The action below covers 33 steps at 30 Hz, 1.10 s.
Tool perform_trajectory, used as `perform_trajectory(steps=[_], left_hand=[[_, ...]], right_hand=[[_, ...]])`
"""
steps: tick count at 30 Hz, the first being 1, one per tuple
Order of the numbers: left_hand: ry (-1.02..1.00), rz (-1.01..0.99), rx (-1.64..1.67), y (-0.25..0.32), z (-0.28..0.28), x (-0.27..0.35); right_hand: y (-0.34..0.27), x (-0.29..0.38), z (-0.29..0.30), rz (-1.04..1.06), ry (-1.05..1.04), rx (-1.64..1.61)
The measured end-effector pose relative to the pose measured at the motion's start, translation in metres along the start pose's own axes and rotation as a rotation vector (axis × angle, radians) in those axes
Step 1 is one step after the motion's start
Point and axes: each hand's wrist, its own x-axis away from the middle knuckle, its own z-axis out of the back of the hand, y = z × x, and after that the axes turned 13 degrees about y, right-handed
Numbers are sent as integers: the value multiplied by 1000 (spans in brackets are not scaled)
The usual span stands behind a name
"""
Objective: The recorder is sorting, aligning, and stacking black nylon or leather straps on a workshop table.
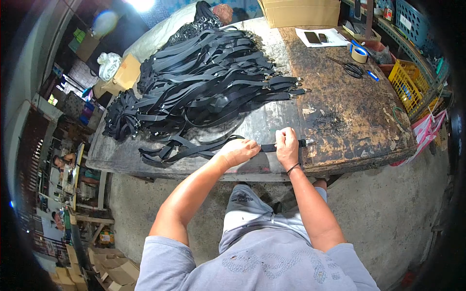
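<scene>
A black webbing strap [268, 148] runs between my two hands near the front edge of the worn wooden table [349, 145]. My left hand [241, 151] is closed on it, and my right hand [287, 145] grips it farther right. Metal hardware [309, 142] shows at the strap's right end, just past my right hand. More black strap [171, 154] lies in loose loops left of my left hand. Behind my hands lies a large pile of black straps [211, 76], with metal clips at their right ends. My fingers hide the gripped parts.
Scissors [347, 67], a tape roll [359, 54], a blue-capped item [373, 75] and papers with a phone [312, 38] lie at the back right. A yellow crate [405, 85] stands beyond the right edge. A cardboard box [302, 14] is at the back. Other people sit far left.
</scene>
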Motion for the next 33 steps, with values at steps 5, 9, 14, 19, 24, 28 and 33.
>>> perform_trajectory(steps=[5,9,14,19,24,28,33], left_hand=[[-94,-108,-51,-7,4,-11],[-106,-207,-67,-12,0,-15],[-46,-251,-73,-5,-3,-18],[13,-72,-85,5,-11,-5],[106,125,-68,17,-22,8],[222,188,-64,24,-20,8],[277,226,-56,27,-22,13]], right_hand=[[5,0,0,-38,2,-17],[3,0,1,-68,7,-1],[5,0,0,-87,12,-13],[6,0,1,-89,11,-21],[7,0,-1,-93,5,-34],[-13,1,7,-27,-6,-1],[-31,11,13,149,-93,69]])
